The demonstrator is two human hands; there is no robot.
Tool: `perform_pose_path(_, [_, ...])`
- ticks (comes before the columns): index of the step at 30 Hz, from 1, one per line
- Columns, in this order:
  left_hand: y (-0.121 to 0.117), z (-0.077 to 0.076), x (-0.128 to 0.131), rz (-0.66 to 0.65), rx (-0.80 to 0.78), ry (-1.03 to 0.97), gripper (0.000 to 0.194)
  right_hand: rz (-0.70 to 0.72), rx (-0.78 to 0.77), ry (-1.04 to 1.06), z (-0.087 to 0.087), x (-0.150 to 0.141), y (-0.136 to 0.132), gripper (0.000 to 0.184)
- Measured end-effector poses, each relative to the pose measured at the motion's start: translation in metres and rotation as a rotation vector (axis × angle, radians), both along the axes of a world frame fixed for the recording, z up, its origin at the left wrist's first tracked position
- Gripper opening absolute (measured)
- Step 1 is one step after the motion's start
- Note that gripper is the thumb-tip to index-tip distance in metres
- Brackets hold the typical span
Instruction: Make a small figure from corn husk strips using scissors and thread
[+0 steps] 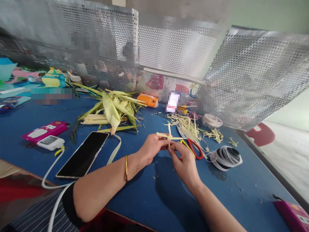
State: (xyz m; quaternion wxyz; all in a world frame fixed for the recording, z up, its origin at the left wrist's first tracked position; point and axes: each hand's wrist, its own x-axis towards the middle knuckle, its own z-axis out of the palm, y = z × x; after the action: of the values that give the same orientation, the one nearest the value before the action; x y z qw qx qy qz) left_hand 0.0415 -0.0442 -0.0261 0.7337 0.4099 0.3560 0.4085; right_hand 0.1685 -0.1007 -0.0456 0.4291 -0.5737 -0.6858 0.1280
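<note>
Between my hands is a small cross-shaped piece of folded corn husk, pale yellow, with narrow arms sticking out around a knotted middle. My left hand, below a gold bangle, pinches it from the left. My right hand has its fingertips closed on the arm pointing towards me. Just beyond the right hand lie scissors with red and yellow handles, partly hidden by its fingers. Thin husk strips are heaped behind them. A pile of green and cream corn husks spreads farther left.
A black phone and a magenta box with a white cabled device lie left. To the right are a black-and-white thread spool and a tape roll. An orange packet stands before the perforated metal screen.
</note>
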Motion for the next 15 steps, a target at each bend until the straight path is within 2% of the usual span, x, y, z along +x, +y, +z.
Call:
perform_pose_path(6, [0.003, 0.005, -0.004, -0.017, 0.020, 0.070, 0.026, -0.028, 0.027, -0.093, 0.002, -0.002, -0.003, 0.025])
perform_pose_path(11, [0.003, 0.012, -0.009, -0.084, 0.019, 0.157, 0.025, -0.276, 0.213, -0.218, 0.009, 0.012, 0.002, 0.018])
perform_pose_path(15, [0.001, 0.011, -0.009, -0.124, 0.013, 0.177, 0.025, -0.130, 0.094, -0.274, 0.006, 0.014, 0.007, 0.020])
